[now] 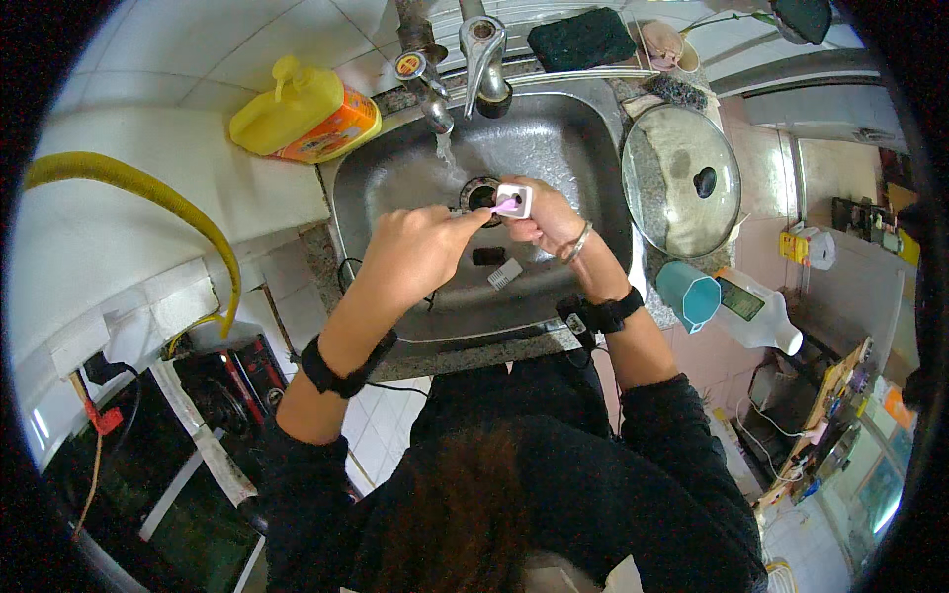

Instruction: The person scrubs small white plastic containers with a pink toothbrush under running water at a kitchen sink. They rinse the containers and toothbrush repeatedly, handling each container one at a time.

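Over the stainless steel sink [371, 178], my left hand [408, 252] grips a thin pink tool [505, 206], perhaps a brush, whose end reaches the opening of a small white square container [525, 194]. My right hand [545, 215], with a bangle at the wrist, holds that container above the sink near the drain [480, 194]. Water [445, 148] runs from the left faucet [430, 93] behind my hands. On the sink floor nearer me lie a small dark block [488, 256] and a small white slotted piece [506, 274].
A yellow jug [308, 115] stands at the back left, beside the faucets. Right of the sink are a glass lid [682, 181], a teal cup [686, 293] and a translucent bottle [760, 311]. A dark sponge-like block [582, 38] lies behind the sink.
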Demonstrator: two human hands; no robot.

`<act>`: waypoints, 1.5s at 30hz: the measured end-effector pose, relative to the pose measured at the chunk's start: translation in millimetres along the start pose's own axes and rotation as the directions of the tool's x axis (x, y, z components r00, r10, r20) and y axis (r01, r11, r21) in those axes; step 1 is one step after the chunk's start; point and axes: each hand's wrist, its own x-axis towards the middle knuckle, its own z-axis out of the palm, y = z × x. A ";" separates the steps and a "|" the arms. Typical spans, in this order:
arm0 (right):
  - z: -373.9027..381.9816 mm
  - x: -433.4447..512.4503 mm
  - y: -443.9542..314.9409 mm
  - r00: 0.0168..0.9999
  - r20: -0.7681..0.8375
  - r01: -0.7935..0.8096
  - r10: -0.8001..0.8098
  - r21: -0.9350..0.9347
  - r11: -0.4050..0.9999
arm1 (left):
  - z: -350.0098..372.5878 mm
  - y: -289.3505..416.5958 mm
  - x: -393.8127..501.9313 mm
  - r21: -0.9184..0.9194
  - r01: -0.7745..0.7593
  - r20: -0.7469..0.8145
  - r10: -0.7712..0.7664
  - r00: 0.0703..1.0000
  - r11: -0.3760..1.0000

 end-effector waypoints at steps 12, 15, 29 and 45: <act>0.2 -8.9 -5.4 0.991 0.110 0.071 -0.076 0.055 0.996 | -8.3 26.6 0.7 -0.212 0.041 -0.173 -0.079 0.982 0.977; 8.1 -3.0 -1.9 0.971 0.023 0.232 -0.239 -0.339 0.912 | 2.7 23.5 10.0 -0.160 0.089 -0.099 -0.106 0.989 0.983; 6.7 -13.5 -1.0 0.992 -0.071 0.085 -0.103 -0.227 0.970 | -8.4 35.1 -2.6 0.007 0.016 -0.055 -0.015 0.998 1.000; 9.4 -8.5 6.2 0.762 0.037 0.582 -0.646 -0.475 0.660 | -11.4 30.3 -9.1 -0.398 0.228 -0.069 -0.277 0.958 0.889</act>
